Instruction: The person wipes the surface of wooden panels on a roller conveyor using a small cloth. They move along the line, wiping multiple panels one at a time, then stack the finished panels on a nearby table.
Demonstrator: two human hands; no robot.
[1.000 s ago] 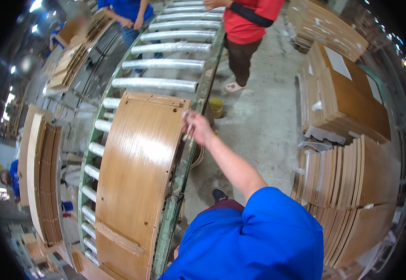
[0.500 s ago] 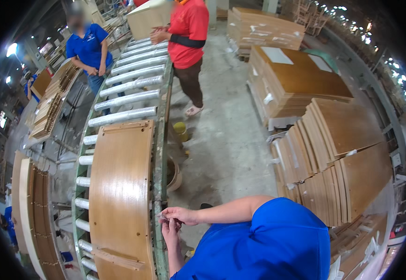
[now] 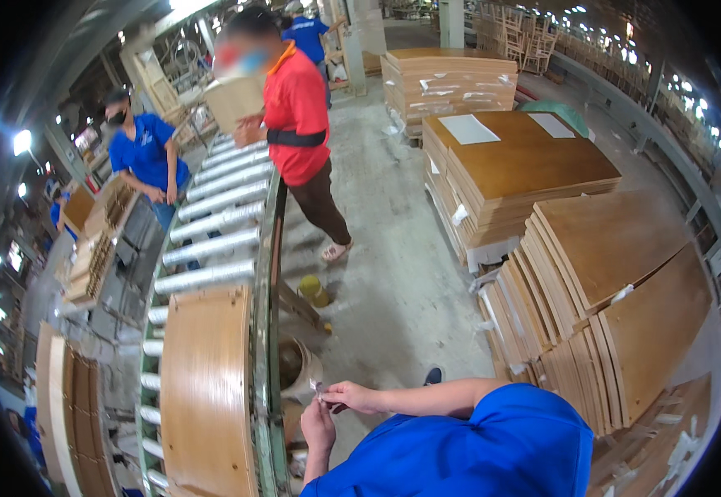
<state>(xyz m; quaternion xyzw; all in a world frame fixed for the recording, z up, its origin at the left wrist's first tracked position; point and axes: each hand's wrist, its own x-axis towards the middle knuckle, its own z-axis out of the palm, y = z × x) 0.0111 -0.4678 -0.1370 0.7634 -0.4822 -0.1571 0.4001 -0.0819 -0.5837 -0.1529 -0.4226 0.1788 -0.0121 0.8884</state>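
My left hand point(image 3: 317, 426) and my right hand point(image 3: 357, 398) meet in front of my body, just right of the roller conveyor's green rail point(image 3: 266, 373). Fingertips of both are pinched together around a small whitish, shiny piece point(image 3: 316, 387), too small to make out in kind. Left of my hands, a brown, glossy wooden panel point(image 3: 209, 389) lies flat on the rollers, with small holes near its edges. Neither hand touches the panel.
A whitish bucket point(image 3: 306, 374) and a yellow container point(image 3: 314, 290) stand beside the conveyor. Stacked wooden panels point(image 3: 534, 166) line the right side. A person in red point(image 3: 298, 116) stands at the conveyor's right; a person in blue point(image 3: 147, 153) is across it. Curved boards point(image 3: 66, 406) stand at left.
My view has shifted, so the panel sits lower in the picture. Both hands have moved right, away from the rail, still pinched together. The person in red has turned and leans toward the conveyor.
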